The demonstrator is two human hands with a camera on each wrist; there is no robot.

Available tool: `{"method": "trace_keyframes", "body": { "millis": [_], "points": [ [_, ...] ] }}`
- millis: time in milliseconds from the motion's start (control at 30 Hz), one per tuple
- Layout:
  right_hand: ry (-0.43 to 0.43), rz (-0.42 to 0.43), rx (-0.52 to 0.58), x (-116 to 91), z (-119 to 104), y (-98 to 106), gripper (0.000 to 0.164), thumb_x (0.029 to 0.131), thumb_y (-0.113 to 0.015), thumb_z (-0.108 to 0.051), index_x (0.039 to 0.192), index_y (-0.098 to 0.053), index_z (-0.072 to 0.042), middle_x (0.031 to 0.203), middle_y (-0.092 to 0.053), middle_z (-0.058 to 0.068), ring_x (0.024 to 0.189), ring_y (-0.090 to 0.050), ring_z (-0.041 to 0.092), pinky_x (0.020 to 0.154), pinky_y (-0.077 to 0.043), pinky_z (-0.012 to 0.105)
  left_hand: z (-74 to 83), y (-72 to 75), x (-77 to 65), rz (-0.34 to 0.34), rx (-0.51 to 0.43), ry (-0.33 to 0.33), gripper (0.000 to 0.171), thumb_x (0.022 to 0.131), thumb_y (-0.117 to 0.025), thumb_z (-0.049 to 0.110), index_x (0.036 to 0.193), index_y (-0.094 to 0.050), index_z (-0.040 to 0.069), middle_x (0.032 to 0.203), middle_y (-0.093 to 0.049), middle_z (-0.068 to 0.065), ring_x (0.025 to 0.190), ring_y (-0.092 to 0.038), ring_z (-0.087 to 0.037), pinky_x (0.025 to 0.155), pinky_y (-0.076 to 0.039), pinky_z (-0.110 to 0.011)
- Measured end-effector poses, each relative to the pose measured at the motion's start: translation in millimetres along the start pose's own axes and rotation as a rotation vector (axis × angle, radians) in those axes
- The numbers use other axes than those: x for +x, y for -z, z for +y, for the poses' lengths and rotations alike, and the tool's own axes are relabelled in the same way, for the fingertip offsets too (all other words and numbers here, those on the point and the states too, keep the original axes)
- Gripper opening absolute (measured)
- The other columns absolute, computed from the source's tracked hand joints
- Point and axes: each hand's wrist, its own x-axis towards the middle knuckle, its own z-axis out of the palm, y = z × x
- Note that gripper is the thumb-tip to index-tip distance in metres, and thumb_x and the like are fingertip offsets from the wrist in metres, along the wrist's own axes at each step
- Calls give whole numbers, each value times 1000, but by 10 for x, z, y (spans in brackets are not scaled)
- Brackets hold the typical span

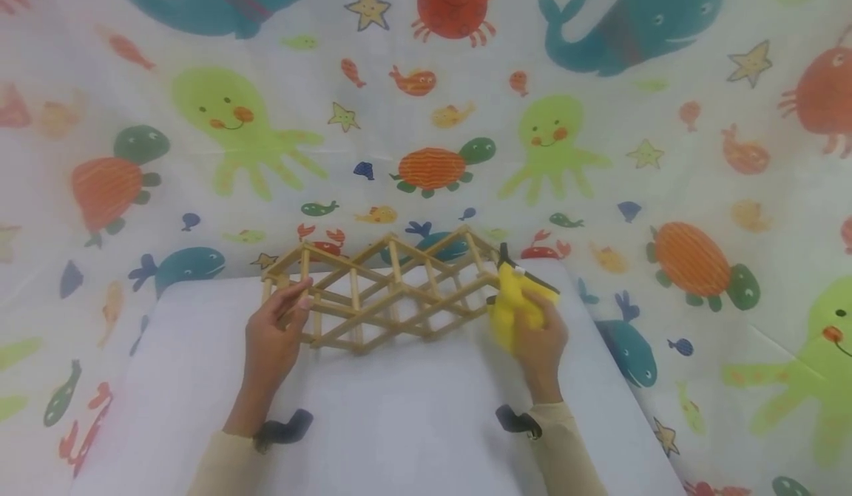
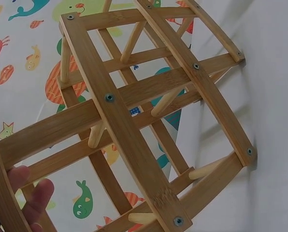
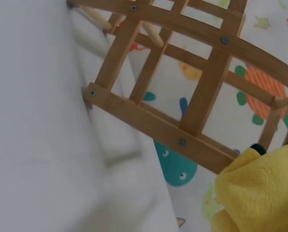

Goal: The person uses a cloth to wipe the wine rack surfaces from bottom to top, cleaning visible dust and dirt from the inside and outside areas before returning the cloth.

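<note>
Looks midway, with the tan wooden criss-cross rack spread open on the white surface, the left hand with its grip round the rack's left end, and the right hand with its grip on a fuzzy yellow cloth with black trim by the right end. Can't tell the rubbed parts from the parts left to rub. From the left wrist, see small silver screws, too tiny from the head, but no yellow cloth.
</note>
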Motion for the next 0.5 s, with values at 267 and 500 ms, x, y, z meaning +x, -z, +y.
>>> {"method": "trace_keyframes", "body": {
  "millis": [267, 500],
  "points": [
    [-80, 179, -2, 85, 65, 234, 36, 97, -70, -7, 126, -77, -26, 130, -75, 0, 104, -67, 13, 81, -52, 14, 7, -9, -5, -2, 8, 15, 32, 108, -63, 27, 140, -69, 24, 143, -71, 8, 136, -66, -19, 104, -47, -9],
    [-170, 325, 48, 163, -9, 369, 34, 100, -67, -13, 130, -75, -29, 137, -71, -2, 117, -63, 12, 98, -51, 22, 17, -30, -6, -3, -5, 9, 32, 108, -63, 28, 139, -69, 25, 143, -70, 10, 136, -65, -16, 103, -48, -9]
  ]
}}
